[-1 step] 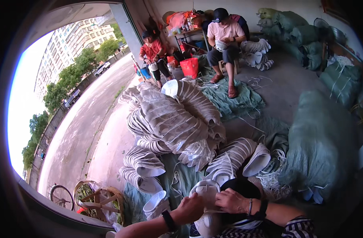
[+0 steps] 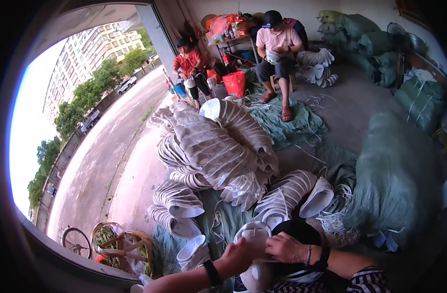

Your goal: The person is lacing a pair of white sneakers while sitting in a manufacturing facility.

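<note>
A white shoe upper is held up in front of my lap between both hands. My left hand has its fingers closed on the upper's left edge. Pinched at its right side, my right hand grips the same upper; its fingertips are partly hidden, so any lace in them cannot be made out. Below, another white upper rests against my lap. Nested rows of uppers lie just beyond my hands, with a single upper to their right and a short stack to the left.
A big heap of nested uppers fills the middle floor. White laces lie beside a bulging green sack on the right. A wicker basket stands front left. Two people sit working at the back, near a red bag.
</note>
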